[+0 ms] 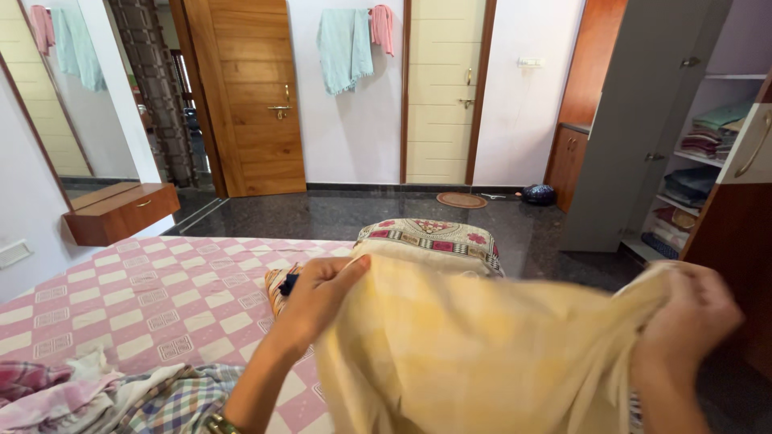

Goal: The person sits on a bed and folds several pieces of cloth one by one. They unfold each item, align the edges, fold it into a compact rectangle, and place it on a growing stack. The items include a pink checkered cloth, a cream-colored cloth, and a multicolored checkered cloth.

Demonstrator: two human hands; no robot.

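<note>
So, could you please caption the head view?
Both hands, left and right, hold up a pale yellow cloth over a pink checked bed.

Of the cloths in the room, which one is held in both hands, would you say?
The pale yellow cloth, stretched between left hand and right hand; the others hang on the wall or lie on the bed.

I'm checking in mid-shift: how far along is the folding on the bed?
Done: one patterned folded piece lies at the far edge of the bed. In hand: the left hand and right hand hold a pale yellow cloth spread between them, not yet folded. Left: a heap of checked and pink clothes lies unfolded at the near-left corner.
</note>
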